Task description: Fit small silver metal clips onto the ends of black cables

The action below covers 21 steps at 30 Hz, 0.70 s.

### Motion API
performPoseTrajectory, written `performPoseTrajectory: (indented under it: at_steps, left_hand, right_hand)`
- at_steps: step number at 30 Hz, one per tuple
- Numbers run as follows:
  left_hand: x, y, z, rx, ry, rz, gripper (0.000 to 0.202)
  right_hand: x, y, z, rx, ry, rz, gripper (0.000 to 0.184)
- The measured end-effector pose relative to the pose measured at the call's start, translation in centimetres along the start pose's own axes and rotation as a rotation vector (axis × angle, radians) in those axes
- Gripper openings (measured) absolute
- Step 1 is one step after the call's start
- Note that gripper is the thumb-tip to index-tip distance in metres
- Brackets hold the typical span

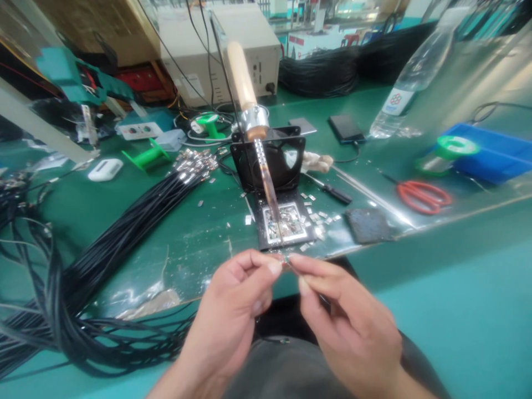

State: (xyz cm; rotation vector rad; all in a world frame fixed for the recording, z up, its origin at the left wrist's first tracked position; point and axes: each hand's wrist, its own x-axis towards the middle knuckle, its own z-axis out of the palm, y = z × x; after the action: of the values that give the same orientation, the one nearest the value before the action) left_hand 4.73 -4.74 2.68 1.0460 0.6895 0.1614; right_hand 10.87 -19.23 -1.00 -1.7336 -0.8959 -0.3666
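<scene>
My left hand [235,296] is closed in a pinch, thumb against forefinger, at the near edge of the bench. Facing it, my right hand [351,313] pinches a thin cable [294,268]. Between the fingertips of both hands sits a tiny greenish metallic end piece [286,259], too small and blurred to name. Just above the fingertips, a soldering iron [268,185] with a wooden handle is fixed tip down. Below its tip lies a framed tray [269,239] of small metal bits on a black plate.
Behind the iron stands a black fan frame [270,160]. A bundle of black cables [137,221] lies left. Rightward are a dark pad [369,225], a black-handled screwdriver [336,193], red-handled scissors [421,197], a solder spool [455,147], a blue bin [494,158] and a bottle [419,72].
</scene>
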Motion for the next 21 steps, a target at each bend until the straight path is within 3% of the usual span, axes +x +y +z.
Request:
performPoseTrajectory:
  at_steps: [21]
  left_hand:
    - [0.33,0.06,0.26,-0.009,0.002,0.015,0.029]
  right_hand:
    - [-0.11,0.47,0.18,0.134,0.015,0.138,0.020]
